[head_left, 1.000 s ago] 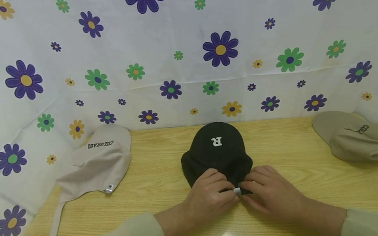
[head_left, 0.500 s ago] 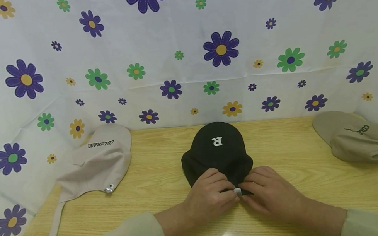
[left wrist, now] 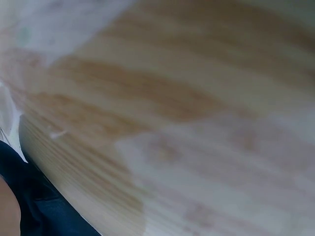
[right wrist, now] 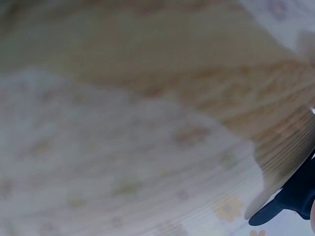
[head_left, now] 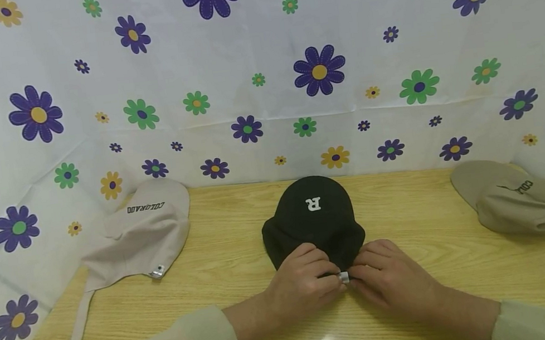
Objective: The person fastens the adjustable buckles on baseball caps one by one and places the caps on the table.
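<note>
A black cap [head_left: 315, 221] with a white letter R lies at the middle of the table, its brim toward the back. At its near end, my left hand [head_left: 305, 278] pinches the strap just left of a small silver buckle [head_left: 343, 277]. My right hand [head_left: 395, 276] pinches at the strap on the buckle's other side, its fingertips almost touching the metal. Most of the strap is hidden behind the fingers. Part of the black cap [left wrist: 54, 206] shows at the lower left of the left wrist view, and black fabric [right wrist: 295, 194] at the lower right of the right wrist view.
On the left lies a pale pink cap [head_left: 139, 241] lettered COLORADO, its long strap trailing toward the front edge. A khaki cap [head_left: 523, 200] lies at the right. Behind the wooden table [head_left: 228, 225] hangs a white flowered cloth [head_left: 257, 37].
The dark strap end that stuck out between the buckle and my right fingers is now covered. My right fingertips have shifted slightly, and the buckle sits a touch further right.
</note>
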Action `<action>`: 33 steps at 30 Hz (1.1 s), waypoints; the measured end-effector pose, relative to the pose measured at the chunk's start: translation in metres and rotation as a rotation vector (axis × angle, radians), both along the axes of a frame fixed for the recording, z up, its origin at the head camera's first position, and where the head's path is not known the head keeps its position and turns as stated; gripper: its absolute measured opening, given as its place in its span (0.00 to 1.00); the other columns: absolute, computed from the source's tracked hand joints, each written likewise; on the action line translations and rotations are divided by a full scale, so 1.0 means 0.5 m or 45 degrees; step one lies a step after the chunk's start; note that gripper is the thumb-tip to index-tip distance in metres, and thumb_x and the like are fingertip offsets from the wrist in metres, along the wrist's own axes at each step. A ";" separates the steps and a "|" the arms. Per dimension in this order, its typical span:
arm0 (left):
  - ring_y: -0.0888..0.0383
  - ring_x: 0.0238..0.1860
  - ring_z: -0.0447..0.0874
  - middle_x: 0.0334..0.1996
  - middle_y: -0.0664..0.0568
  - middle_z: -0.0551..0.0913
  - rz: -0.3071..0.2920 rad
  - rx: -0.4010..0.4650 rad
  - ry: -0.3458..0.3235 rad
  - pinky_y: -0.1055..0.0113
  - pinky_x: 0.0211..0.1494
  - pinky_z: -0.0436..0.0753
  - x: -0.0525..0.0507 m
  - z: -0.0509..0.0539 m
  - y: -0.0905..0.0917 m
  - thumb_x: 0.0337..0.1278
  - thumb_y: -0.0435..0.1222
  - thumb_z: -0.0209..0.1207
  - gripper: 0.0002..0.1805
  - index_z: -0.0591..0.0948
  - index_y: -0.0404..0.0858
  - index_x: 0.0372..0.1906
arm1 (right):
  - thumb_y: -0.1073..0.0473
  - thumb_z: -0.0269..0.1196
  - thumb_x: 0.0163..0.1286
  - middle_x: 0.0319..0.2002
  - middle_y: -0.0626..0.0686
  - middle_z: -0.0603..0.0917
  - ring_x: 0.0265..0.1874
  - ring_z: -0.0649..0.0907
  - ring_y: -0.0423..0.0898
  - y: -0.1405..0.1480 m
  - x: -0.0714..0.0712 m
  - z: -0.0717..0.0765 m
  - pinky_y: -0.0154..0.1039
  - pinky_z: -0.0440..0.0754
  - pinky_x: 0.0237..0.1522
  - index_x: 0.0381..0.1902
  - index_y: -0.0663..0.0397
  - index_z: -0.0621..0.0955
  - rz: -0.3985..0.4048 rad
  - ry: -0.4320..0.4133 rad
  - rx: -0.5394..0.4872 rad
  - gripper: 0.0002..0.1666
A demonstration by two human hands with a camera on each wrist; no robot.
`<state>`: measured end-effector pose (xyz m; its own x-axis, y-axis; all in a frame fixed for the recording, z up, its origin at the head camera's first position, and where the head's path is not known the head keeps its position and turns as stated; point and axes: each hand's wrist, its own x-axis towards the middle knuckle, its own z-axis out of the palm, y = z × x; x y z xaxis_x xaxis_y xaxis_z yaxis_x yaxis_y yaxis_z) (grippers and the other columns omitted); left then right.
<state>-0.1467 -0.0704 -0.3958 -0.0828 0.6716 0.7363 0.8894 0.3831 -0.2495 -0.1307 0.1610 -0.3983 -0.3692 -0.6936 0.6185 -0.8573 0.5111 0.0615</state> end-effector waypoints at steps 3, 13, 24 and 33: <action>0.65 0.33 0.82 0.29 0.63 0.87 0.004 -0.007 0.004 0.70 0.45 0.77 0.001 0.001 0.000 0.49 0.41 0.74 0.07 0.87 0.49 0.23 | 0.47 0.55 0.77 0.36 0.43 0.84 0.42 0.81 0.43 0.000 -0.001 0.000 0.42 0.77 0.49 0.36 0.46 0.86 -0.001 0.003 0.002 0.17; 0.65 0.34 0.82 0.29 0.63 0.87 0.019 -0.018 -0.003 0.70 0.45 0.77 0.002 0.004 -0.001 0.50 0.42 0.73 0.07 0.87 0.49 0.23 | 0.52 0.63 0.70 0.37 0.44 0.85 0.42 0.81 0.44 0.000 0.000 0.003 0.41 0.75 0.50 0.35 0.46 0.85 -0.006 -0.003 0.011 0.07; 0.65 0.32 0.81 0.27 0.63 0.87 0.017 0.001 0.009 0.70 0.45 0.77 -0.001 0.003 0.000 0.50 0.42 0.73 0.08 0.87 0.49 0.21 | 0.54 0.64 0.65 0.33 0.43 0.83 0.40 0.80 0.43 0.001 0.001 0.005 0.42 0.75 0.48 0.32 0.46 0.85 -0.050 0.015 0.010 0.05; 0.65 0.32 0.82 0.28 0.63 0.86 0.008 -0.017 0.011 0.70 0.45 0.77 -0.004 0.003 -0.002 0.50 0.42 0.73 0.07 0.87 0.49 0.22 | 0.51 0.54 0.72 0.31 0.43 0.81 0.39 0.79 0.43 0.000 0.001 0.007 0.43 0.75 0.48 0.29 0.46 0.84 -0.065 0.018 0.003 0.15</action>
<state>-0.1485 -0.0714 -0.3941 -0.0803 0.6807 0.7281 0.8848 0.3850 -0.2624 -0.1301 0.1609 -0.3948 -0.3954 -0.6755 0.6224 -0.8291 0.5541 0.0747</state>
